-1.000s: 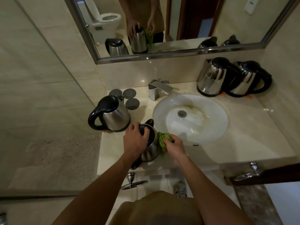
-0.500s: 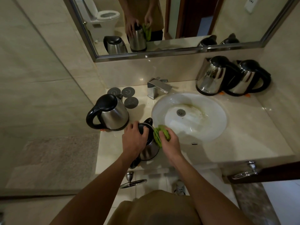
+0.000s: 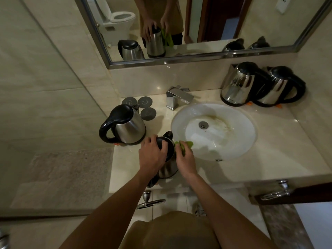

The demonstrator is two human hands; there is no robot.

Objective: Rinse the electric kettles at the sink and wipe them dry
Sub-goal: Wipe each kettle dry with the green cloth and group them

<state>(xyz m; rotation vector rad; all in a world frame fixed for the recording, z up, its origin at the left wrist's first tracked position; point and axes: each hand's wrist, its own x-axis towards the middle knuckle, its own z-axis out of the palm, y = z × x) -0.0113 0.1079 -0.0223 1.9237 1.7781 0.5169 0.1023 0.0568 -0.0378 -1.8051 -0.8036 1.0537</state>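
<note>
A steel electric kettle [image 3: 168, 166] with a black lid stands upright on the counter just left of the sink [image 3: 233, 148]. My left hand [image 3: 152, 155] grips its lid from above. My right hand [image 3: 186, 161] holds a green cloth [image 3: 183, 146] against the kettle's right side near the top. Another steel kettle [image 3: 127, 126] with a black handle stands further left. Two more kettles [image 3: 239, 85] [image 3: 280, 88] sit side by side at the back right of the counter.
A chrome faucet [image 3: 177, 97] stands behind the white basin. Three round dark kettle bases [image 3: 144, 102] lie at the back left of the beige counter [image 3: 278, 144]. A mirror [image 3: 197, 24] hangs above. A door handle [image 3: 276, 193] juts out at lower right.
My right hand has slid the green cloth up the kettle's right side toward the lid. My left hand has stayed on the lid.
</note>
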